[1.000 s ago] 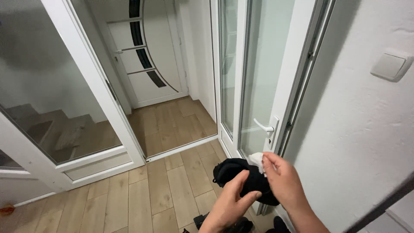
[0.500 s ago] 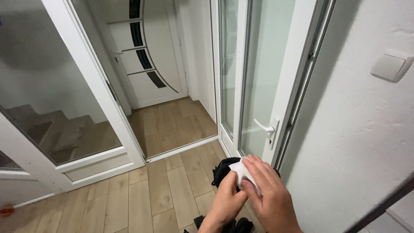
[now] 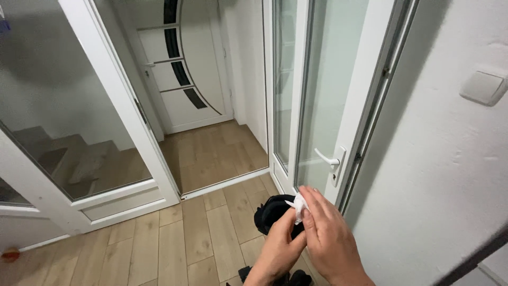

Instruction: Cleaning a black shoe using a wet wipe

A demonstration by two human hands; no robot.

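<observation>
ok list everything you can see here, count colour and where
shoe: one, black, held in front of the glass door, in the left hand
tissue: one, white, pressed on the shoe by the right hand
glass door: one, white frame, right of centre, open
handle: one, white, on the glass door
front door: one, white with dark curved panes, far end of the hall
glass panel: one, white frame, left
floor: light wood planks
wall switch: one, white, right wall
left hand: under the shoe
right hand: fingers on the tissue
</observation>
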